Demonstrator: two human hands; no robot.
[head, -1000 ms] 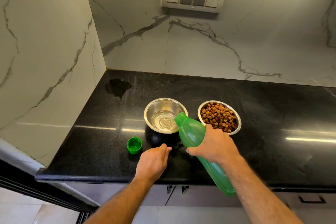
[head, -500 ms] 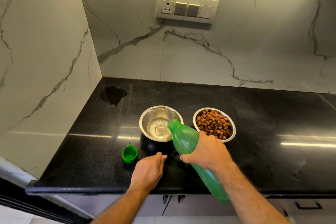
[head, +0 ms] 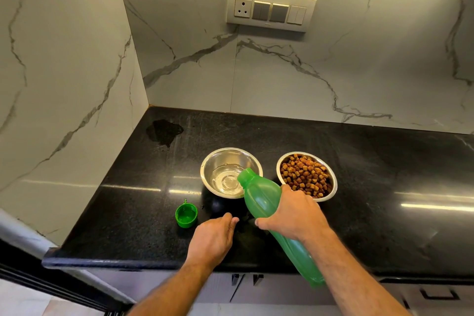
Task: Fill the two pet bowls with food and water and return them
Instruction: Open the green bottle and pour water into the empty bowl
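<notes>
Pouring water: right hand (head: 295,215) wrapped round the green bottle (head: 261,195), tilted with its mouth over the rim of the left bowl (head: 230,174). Shallow water showing in that bowl, so filling judged partly done. Left hand (head: 213,236) resting near the front edge of the counter (head: 384,161), fingers (head: 228,218) loosely bent, holding nothing. Next, by judgement: holding the tilt until the level is enough, then righting the bottle, recapping, and carrying both bowls back level.

Counted: two steel bowls, side by side mid-counter; right bowl (head: 306,177) full of kibble (head: 305,174). One bottle. One green cap (head: 186,216), upturned, toward the front left corner. One wet patch (head: 164,132) near the back left corner.
</notes>
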